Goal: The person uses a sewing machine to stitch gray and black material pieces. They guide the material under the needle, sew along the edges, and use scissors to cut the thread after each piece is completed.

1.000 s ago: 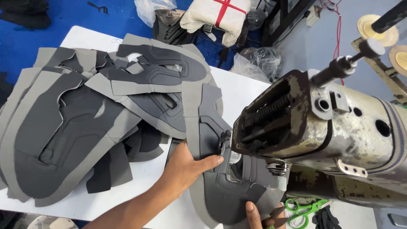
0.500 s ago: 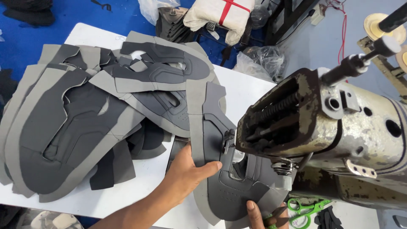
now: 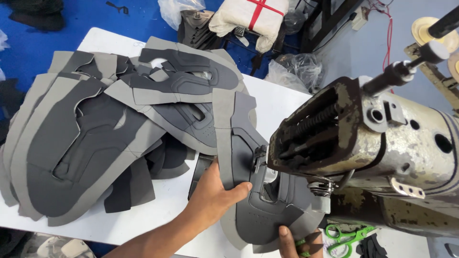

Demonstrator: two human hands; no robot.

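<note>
Your left hand (image 3: 213, 198) pinches the grey shoe panel (image 3: 260, 210) under the sewing machine (image 3: 363, 143). Your right hand (image 3: 294, 241) presses its near edge; grip unclear

Big pile of grey shoe-upper pieces (image 3: 95, 138) is lying spread over the white table (image 3: 162, 210), left & centre of frame. White cloth bundle w/ red cross strap (image 3: 248, 16) is sitting at top centre, clear plastic bags (image 3: 296, 69) crumpling just below-right of it. Green-handled scissors (image 3: 346, 236) are lying at bottom right. Blue floor (image 3: 43, 28) is showing in upper left.
</note>
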